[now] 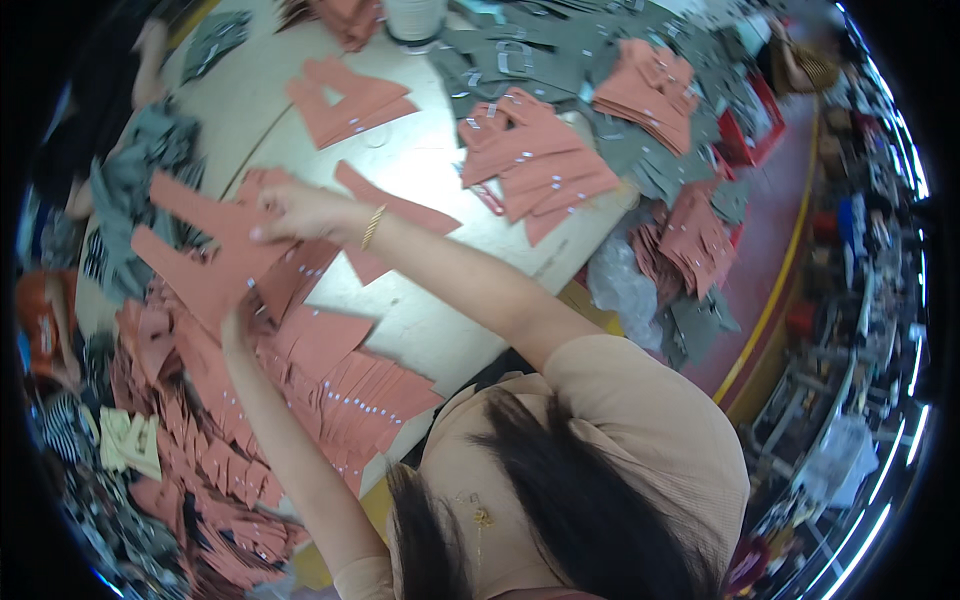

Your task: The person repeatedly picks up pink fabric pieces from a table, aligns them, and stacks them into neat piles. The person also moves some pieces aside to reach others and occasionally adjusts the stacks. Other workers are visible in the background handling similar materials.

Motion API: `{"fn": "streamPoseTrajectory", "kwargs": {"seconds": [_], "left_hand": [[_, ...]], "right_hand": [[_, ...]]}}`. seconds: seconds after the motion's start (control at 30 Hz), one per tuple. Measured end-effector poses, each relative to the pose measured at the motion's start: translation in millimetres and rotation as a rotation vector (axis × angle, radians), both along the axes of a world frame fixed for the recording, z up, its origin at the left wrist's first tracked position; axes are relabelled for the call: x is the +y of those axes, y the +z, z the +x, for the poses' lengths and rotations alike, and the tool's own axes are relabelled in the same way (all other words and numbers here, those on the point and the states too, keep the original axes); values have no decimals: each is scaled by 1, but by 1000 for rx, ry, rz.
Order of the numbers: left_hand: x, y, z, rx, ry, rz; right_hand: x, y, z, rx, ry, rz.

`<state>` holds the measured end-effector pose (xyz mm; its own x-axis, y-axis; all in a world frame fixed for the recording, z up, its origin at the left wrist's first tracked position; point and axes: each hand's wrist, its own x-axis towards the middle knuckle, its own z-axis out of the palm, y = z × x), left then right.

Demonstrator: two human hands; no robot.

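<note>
A salmon-coloured cut garment panel [215, 250] with two strap-like strips is held up over the left part of the table. My right hand [300, 212] is closed on its upper right part, fingers pinched. At the panel's lower edge is my left hand [240, 325], partly hidden by cloth and blurred; its fingers do not show clearly. Below the hands lie fanned stacks of salmon fabric pieces [370, 400] with small white tags along their edges. Just right of my right hand, another salmon piece [385, 225] lies on the table, partly covered by my forearm.
The pale table [440, 310] carries several more salmon stacks [540, 160] and grey-green fabric pieces [510, 60]. A white cylindrical container [415, 20] stands at the far side. Red crate [750, 130] and clear plastic bag [620, 275] are at the right. Other people [45, 320] are at the left.
</note>
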<state>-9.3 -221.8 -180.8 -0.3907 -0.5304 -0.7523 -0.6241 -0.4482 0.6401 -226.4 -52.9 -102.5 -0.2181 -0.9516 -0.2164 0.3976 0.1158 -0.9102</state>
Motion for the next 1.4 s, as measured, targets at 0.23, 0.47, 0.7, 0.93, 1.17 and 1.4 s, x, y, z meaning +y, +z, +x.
{"fn": "streamPoseTrajectory", "kwargs": {"seconds": [0.23,0.47,0.7,0.93,1.17,1.4], "left_hand": [[2,17,-16,133,80,84],[9,18,-23,58,42,44],[8,14,-20,53,-49,-39],[14,11,-21,161,-207,-208],[16,8,-23,87,-273,-403],[20,-9,-20,217,-149,-401]], "right_hand": [[-2,-63,10,549,-19,268],[0,-68,16,599,-106,216],[3,-61,14,901,-127,278],[32,-31,0,1235,-234,339],[194,-14,-125,1524,-779,754],[246,-16,-140,1397,-665,1137]]}}
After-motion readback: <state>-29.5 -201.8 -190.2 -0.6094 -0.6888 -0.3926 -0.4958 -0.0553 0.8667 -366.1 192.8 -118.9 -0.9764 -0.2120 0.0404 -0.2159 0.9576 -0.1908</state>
